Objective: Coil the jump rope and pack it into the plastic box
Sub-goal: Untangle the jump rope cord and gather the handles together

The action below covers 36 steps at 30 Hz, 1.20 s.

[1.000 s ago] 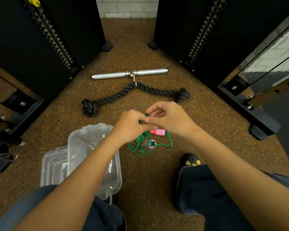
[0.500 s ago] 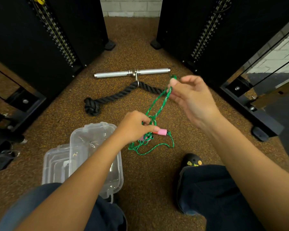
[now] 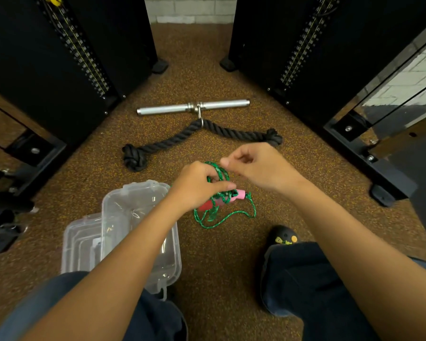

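The green jump rope (image 3: 221,172) with pink handles is bunched in loops in front of me. My left hand (image 3: 197,185) grips the coiled loops and a pink handle (image 3: 240,194), with loose rope hanging down to the floor. My right hand (image 3: 258,166) pinches a strand at the top of the coil, just right of my left hand. The clear plastic box (image 3: 113,207) stands open on the floor to the lower left, under my left forearm, its lid (image 3: 79,239) beside it.
A black thick rope attachment (image 3: 172,141) and a steel bar handle (image 3: 192,107) lie on the speckled brown floor ahead. Black gym machine frames stand on both sides. My knees and a black shoe (image 3: 282,237) are below.
My right hand, raised up and to the right with a strand half a second ago, has come back down to the coil at my left hand, laying another loop.
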Motion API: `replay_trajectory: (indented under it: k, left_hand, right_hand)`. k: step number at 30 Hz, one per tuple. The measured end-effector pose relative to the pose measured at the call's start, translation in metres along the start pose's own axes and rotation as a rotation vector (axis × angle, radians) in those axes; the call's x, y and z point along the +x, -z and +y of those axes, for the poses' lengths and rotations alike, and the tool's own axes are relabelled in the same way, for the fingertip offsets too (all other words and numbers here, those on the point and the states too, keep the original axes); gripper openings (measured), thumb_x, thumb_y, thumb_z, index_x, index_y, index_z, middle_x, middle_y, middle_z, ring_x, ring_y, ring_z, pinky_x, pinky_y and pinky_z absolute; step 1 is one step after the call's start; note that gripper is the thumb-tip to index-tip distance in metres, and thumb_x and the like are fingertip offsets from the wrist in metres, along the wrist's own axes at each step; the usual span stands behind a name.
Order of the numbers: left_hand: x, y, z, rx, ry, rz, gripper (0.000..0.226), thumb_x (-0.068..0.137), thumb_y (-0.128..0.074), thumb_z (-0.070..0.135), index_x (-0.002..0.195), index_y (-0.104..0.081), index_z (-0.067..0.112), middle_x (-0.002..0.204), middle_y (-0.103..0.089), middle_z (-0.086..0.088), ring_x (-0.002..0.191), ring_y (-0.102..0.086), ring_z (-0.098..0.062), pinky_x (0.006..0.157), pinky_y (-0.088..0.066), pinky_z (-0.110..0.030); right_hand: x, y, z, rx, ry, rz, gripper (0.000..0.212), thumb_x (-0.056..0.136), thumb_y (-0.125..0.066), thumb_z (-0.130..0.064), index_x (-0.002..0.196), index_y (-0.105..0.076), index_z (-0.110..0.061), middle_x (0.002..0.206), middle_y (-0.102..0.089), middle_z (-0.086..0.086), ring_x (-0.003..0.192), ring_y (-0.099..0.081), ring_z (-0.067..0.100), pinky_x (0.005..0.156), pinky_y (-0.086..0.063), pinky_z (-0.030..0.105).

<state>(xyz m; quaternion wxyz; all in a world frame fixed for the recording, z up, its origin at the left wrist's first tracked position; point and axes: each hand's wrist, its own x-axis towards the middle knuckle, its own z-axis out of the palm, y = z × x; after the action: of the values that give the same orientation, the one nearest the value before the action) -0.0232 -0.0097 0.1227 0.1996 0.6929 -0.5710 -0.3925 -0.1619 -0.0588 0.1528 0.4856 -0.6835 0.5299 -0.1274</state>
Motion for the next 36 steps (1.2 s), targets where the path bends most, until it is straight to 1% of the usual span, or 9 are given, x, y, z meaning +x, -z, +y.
replay_trajectory:
  k: [4,8,12,16,20,24,31,34,36]
  left_hand:
    - [0.0,-0.001,0.002,-0.032,-0.095,-0.011,0.021,0.072,-0.074,0.034,0.086,-0.076,0.019,0.069,-0.064,-0.007,0.053,-0.042,-0.005,0.049,-0.03,-0.013]
    - [0.002,-0.001,0.0,-0.078,-0.085,0.01,0.024,0.072,-0.074,0.034,0.064,-0.067,0.013,0.061,-0.053,0.003,0.052,-0.038,-0.004,0.048,-0.028,-0.015]
    - [0.005,0.002,-0.003,-0.123,-0.139,0.024,0.024,0.07,-0.075,0.034,0.062,-0.055,0.024,0.079,-0.05,0.005,0.074,-0.046,-0.006,0.064,-0.031,-0.023]
    - [0.005,0.001,-0.004,-0.207,-0.17,-0.04,0.028,0.067,-0.078,0.037,0.078,-0.065,0.015,0.087,-0.066,-0.007,0.072,-0.051,-0.007,0.067,-0.036,-0.028]
    - [0.005,-0.001,-0.004,-0.296,-0.178,-0.058,0.048,0.057,-0.075,0.049,0.098,-0.066,0.026,0.089,-0.066,0.01,0.082,-0.056,0.0,0.077,-0.039,-0.023]
    - [0.006,0.0,-0.003,-0.317,-0.195,-0.028,0.042,0.061,-0.082,0.033,0.098,-0.063,0.024,0.086,-0.06,0.012,0.08,-0.053,-0.003,0.077,-0.038,-0.024]
    - [0.001,0.0,0.003,-0.35,-0.219,-0.015,0.049,0.058,-0.084,0.033,0.1,-0.06,0.024,0.091,-0.06,0.014,0.086,-0.055,0.0,0.081,-0.04,-0.019]
    - [0.001,0.002,0.003,-0.476,-0.158,-0.052,0.058,0.06,-0.074,0.051,0.108,-0.062,0.019,0.101,-0.063,0.008,0.098,-0.057,-0.006,0.091,-0.041,-0.026]
    - [0.0,0.005,0.004,-0.619,-0.081,-0.176,0.074,0.064,-0.061,0.068,0.117,-0.06,0.016,0.119,-0.063,-0.001,0.116,-0.054,-0.014,0.102,-0.039,-0.035]
  right_hand:
    - [-0.003,-0.007,0.001,-0.178,0.078,0.032,0.014,0.078,-0.071,-0.028,0.082,-0.069,-0.015,0.07,-0.06,-0.008,0.063,-0.052,-0.001,0.056,-0.041,0.005]
    - [-0.003,-0.002,-0.004,-0.205,0.146,0.061,0.007,0.085,-0.063,-0.023,0.083,-0.064,-0.017,0.066,-0.053,-0.015,0.061,-0.049,-0.003,0.056,-0.038,0.003]
    - [-0.003,0.003,-0.004,-0.096,0.126,0.013,0.013,0.091,-0.054,-0.025,0.079,-0.05,-0.022,0.077,-0.065,0.002,0.071,-0.06,0.013,0.07,-0.048,0.024]
    - [-0.002,0.01,-0.006,0.027,0.107,0.036,0.014,0.092,-0.054,-0.025,0.08,-0.051,-0.018,0.065,-0.065,0.001,0.057,-0.058,0.008,0.058,-0.045,0.018]
    - [-0.001,0.018,-0.008,0.246,0.08,0.038,0.012,0.092,-0.054,-0.018,0.082,-0.051,-0.012,0.067,-0.064,0.005,0.048,-0.056,0.0,0.046,-0.039,0.01]
    - [0.001,0.022,-0.011,0.438,0.076,0.03,0.013,0.092,-0.052,-0.014,0.079,-0.05,-0.014,0.075,-0.066,0.007,0.055,-0.06,0.006,0.049,-0.045,0.015]
    - [0.002,0.03,-0.014,0.609,0.06,0.041,0.01,0.093,-0.051,-0.016,0.083,-0.051,-0.013,0.079,-0.062,0.011,0.056,-0.06,0.008,0.056,-0.051,0.018]
    - [0.002,0.031,-0.014,0.667,0.049,0.008,0.011,0.093,-0.051,-0.015,0.083,-0.05,-0.012,0.078,-0.061,0.012,0.057,-0.063,0.009,0.059,-0.056,0.019]
    - [0.001,0.032,-0.014,0.689,0.048,-0.013,0.01,0.092,-0.051,-0.014,0.083,-0.05,-0.011,0.074,-0.062,0.01,0.058,-0.064,0.01,0.06,-0.056,0.02]
